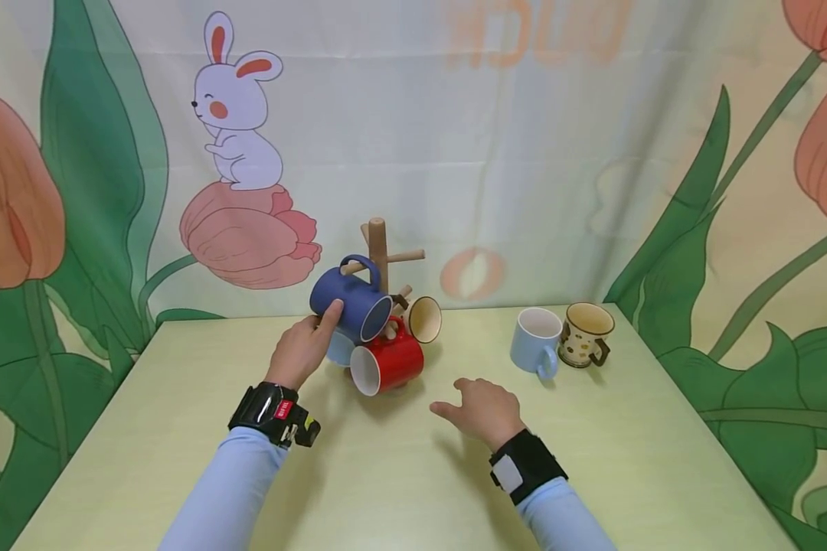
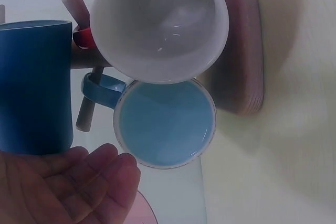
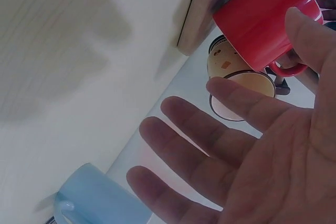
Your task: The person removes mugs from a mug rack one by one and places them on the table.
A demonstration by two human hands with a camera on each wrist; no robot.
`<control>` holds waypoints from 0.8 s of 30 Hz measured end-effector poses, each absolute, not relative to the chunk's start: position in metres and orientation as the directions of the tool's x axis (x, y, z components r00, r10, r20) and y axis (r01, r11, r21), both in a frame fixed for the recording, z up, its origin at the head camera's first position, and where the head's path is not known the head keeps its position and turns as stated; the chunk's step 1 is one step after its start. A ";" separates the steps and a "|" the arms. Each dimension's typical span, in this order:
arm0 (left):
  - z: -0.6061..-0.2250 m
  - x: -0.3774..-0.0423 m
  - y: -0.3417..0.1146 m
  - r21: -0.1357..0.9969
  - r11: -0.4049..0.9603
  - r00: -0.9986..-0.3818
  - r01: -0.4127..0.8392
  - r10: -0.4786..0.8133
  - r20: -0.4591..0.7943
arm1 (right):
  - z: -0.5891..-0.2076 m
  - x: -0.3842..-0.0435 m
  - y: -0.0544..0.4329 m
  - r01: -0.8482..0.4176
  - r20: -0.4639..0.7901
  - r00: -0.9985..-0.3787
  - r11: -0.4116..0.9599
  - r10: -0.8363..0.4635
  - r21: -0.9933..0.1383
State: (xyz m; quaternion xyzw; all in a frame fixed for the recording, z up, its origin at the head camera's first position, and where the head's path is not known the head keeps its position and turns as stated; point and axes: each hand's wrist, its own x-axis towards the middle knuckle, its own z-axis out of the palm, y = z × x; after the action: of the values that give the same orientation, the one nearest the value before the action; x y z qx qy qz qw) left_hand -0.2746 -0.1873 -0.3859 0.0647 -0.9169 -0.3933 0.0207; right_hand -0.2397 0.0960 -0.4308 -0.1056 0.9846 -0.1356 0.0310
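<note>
Dark blue mug (image 1: 357,308), tipped on its side, is shown near the centre at the far side of the table (image 1: 400,478), its handle looped over an upper left peg (image 1: 350,268) of a wooden mug tree (image 1: 379,245). Its closed end is touched by the left hand (image 1: 300,344): the thumb is laid against it, the fingers are loosely extended, and no tight pinch is shown. The right hand (image 1: 485,411) is held near and to the right, fingers spread, with nothing in it. Judged from this pose, the mug is being steadied on its peg; the closed end is best supported until the weight is borne by the handle, and the red mug (image 1: 403,363) just below should not be knocked. Inside that tilted red mug, only bare white is seen. A pale blue mug (image 2: 165,129), hung beside it, also looks empty, as does a cream mug (image 1: 425,320) hung at the right. Farther right, a light blue mug (image 1: 529,350) and a spotted mug (image 1: 579,340) are stood upright together, no contents visible.
</note>
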 end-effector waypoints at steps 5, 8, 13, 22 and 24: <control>-0.386 -0.281 -0.184 0.763 0.636 -0.988 -0.117 -0.152 -0.025 | -0.435 -0.241 0.097 -0.198 -0.026 -0.977 0.942 -0.213 -0.272; -0.385 -0.284 -0.182 0.814 0.567 -0.987 -0.124 -0.157 -0.041 | -0.437 -0.241 0.098 -0.196 -0.016 -0.978 0.941 -0.209 -0.276; -0.383 -0.286 -0.178 0.887 0.439 -0.985 -0.143 -0.153 -0.084 | -0.439 -0.241 0.099 -0.195 0.001 -0.979 0.938 -0.203 -0.286; -0.379 -0.288 -0.174 0.964 0.206 -0.986 -0.165 -0.065 -0.155 | -0.441 -0.240 0.100 -0.183 -0.004 -0.981 0.938 -0.193 -0.294; -0.379 -0.288 -0.173 0.975 0.141 -0.985 -0.173 -0.046 -0.168 | -0.442 -0.241 0.100 -0.184 -0.003 -0.981 0.937 -0.194 -0.296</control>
State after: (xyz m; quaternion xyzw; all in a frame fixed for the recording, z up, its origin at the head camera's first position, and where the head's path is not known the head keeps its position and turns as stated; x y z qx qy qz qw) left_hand -0.2885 -0.1729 -0.3785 0.0725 -0.7538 -0.6513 -0.0488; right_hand -0.2411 0.1005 -0.4421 -0.0960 0.9841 -0.1487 0.0163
